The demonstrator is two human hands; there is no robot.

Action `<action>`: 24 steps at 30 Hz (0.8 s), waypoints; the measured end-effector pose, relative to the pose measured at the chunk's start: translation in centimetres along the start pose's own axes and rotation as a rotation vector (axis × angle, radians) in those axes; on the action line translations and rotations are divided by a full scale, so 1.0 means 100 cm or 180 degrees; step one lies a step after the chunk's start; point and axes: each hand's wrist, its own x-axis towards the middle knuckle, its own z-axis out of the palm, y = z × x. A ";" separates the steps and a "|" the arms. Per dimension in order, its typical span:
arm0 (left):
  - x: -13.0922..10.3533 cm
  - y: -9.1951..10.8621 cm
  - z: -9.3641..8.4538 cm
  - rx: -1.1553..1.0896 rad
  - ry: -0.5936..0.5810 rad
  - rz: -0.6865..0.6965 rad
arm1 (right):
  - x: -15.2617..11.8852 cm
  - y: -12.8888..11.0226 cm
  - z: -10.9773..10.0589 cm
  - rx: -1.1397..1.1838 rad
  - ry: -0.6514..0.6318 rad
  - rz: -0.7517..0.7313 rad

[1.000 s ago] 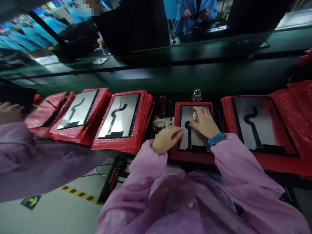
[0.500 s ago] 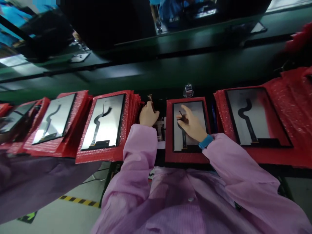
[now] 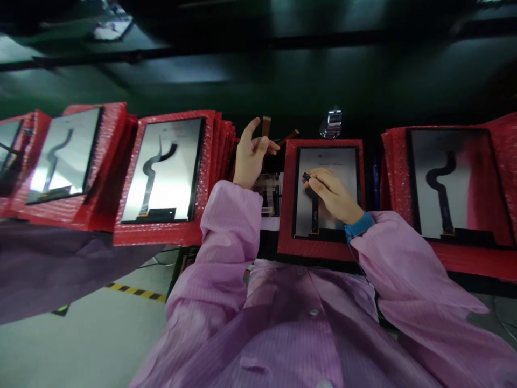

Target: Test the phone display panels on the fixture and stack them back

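My left hand [image 3: 249, 159] is raised left of the middle panel, index finger apart. A brown flex strip [image 3: 266, 126] stands up from its thumb and curled fingers, and a second brown strip [image 3: 291, 134] slants out by its fingertips. My right hand [image 3: 337, 196], with a blue wristband [image 3: 359, 225], rests over a grey display panel [image 3: 335, 157] on a red pad [image 3: 319, 250]. Its thumb and forefinger pinch the dark connector end [image 3: 306, 176] of the panel's black flex cable [image 3: 315, 213].
Stacked red bubble sleeves [image 3: 161, 234] with a display panel [image 3: 181, 161] lie on the left, with more beyond. Another panel [image 3: 476, 178] lies on red sleeves at the right. A shiny metal item [image 3: 334, 121] stands behind the middle panel. A dark purple sleeve [image 3: 60, 264] shows at left.
The view has shifted. My left hand has turned and lifted, with brown strips now showing at its fingers. My right hand's fingers have closed on the cable's connector end.
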 end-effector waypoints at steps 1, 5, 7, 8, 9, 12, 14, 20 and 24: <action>-0.001 0.003 0.000 -0.0059 -0.0097 0.0048 | 0.001 0.000 -0.001 -0.0036 -0.0055 -0.0039; -0.005 0.019 0.000 -0.0076 -0.0475 0.0170 | 0.003 -0.002 -0.004 -0.0153 -0.0228 -0.0103; -0.008 0.027 0.000 0.0079 -0.0689 0.0180 | 0.003 -0.003 -0.005 -0.0261 -0.0279 -0.0183; -0.010 0.030 -0.001 0.0145 -0.0818 0.0185 | 0.003 -0.004 -0.006 -0.0350 -0.0279 -0.0261; -0.012 0.033 -0.001 0.0202 -0.0950 0.0193 | 0.002 -0.004 -0.006 -0.0462 -0.0263 -0.0349; -0.016 0.041 -0.001 0.0480 -0.1242 0.0266 | 0.003 -0.003 -0.007 -0.0833 -0.0113 -0.0567; -0.018 0.044 0.000 0.0766 -0.1356 0.0358 | 0.004 -0.002 -0.008 -0.0985 -0.0024 -0.0641; -0.021 0.049 0.004 0.1448 -0.1816 0.0539 | 0.006 0.000 -0.007 -0.1053 -0.0058 -0.0701; -0.022 0.049 0.006 0.1495 -0.1982 0.0619 | 0.008 0.001 -0.006 -0.1004 -0.0176 -0.0668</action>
